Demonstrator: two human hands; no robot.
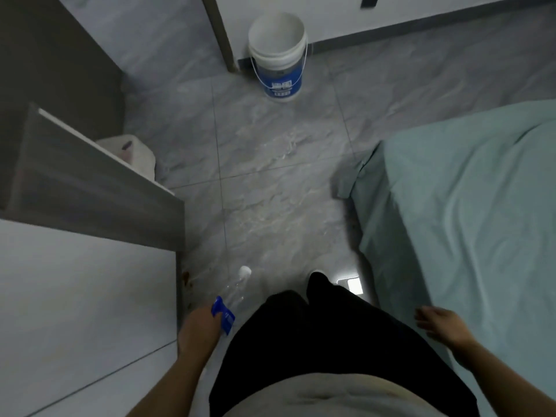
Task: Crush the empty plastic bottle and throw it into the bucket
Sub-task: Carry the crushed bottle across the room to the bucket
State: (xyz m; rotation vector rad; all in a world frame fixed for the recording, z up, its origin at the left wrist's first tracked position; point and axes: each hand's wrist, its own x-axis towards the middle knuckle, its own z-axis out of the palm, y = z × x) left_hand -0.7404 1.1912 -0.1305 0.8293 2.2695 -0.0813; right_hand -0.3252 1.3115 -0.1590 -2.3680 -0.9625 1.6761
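My left hand grips a clear plastic bottle with a blue label and a white cap, held low beside my left leg with the cap pointing forward. The bottle looks whole, though it is hard to see against the floor. My right hand hangs free with fingers apart, over the edge of the bed. A white bucket with a blue label and a wire handle stands upright on the floor far ahead, its mouth open and its inside white.
A green-sheeted bed fills the right side. A grey and white cabinet lines the left, with a white bag on the floor behind it. A strip of grey tiled floor runs between them to the bucket.
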